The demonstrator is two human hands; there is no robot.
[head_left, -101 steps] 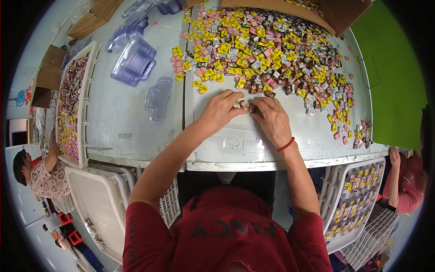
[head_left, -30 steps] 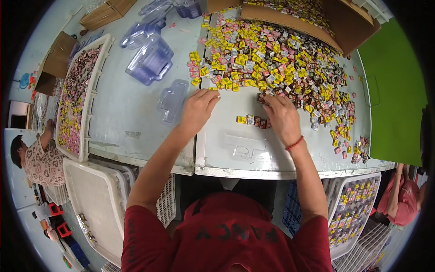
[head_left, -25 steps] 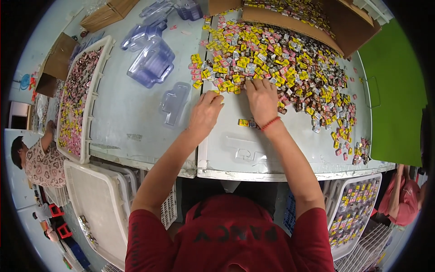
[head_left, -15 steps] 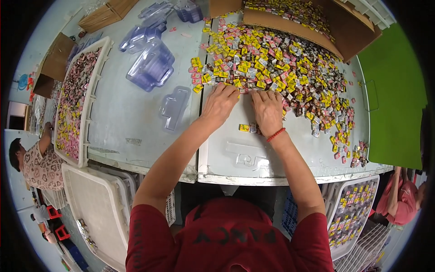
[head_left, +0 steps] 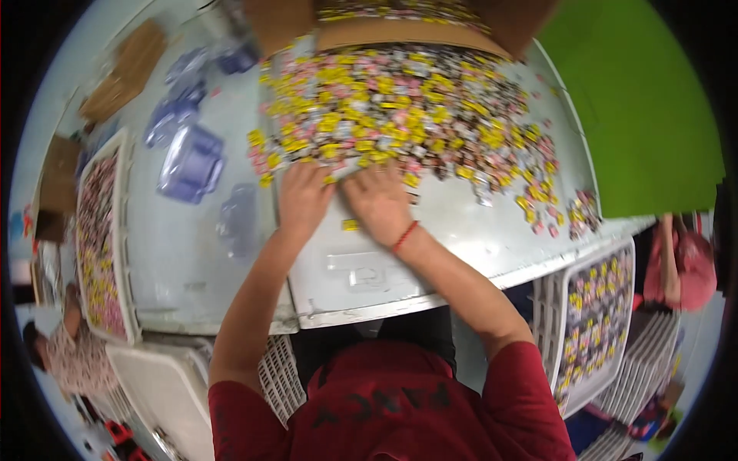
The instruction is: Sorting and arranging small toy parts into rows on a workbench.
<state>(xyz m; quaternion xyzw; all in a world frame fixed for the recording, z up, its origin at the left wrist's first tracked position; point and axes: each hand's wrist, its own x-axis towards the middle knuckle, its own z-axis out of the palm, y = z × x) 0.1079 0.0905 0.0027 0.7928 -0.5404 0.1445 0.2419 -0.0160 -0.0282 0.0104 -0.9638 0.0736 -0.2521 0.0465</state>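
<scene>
Small wrapped pieces, apparently candies [head_left: 369, 107], lie heaped in yellow, pink, brown and silver. Both my hands are at the heap's near edge, with motion blur over them. My left hand [head_left: 305, 198] has bent fingers, the thumb and fingertips closed around a yellow wrapped candy [head_left: 329, 180]. Beside it, my right hand [head_left: 378, 201] rests palm down, its fingers apart and reaching onto the candies. A red bracelet [head_left: 405, 236] circles my right wrist. Closer to me lie a loose yellow candy [head_left: 350, 225] and a clear plastic tray [head_left: 357, 269].
An open cardboard box [head_left: 415, 32] of candies stands behind the heap. To the left are stacked clear trays [head_left: 192, 165], a single tray [head_left: 240, 221] and a white crate [head_left: 127, 230] of candies. At lower right, a white crate [head_left: 630, 307] holds filled trays. Two people work nearby.
The view has turned, so the table and heap sit farther left and tilted. Both hands stay at the heap's near edge; the right hand's fingers look more spread.
</scene>
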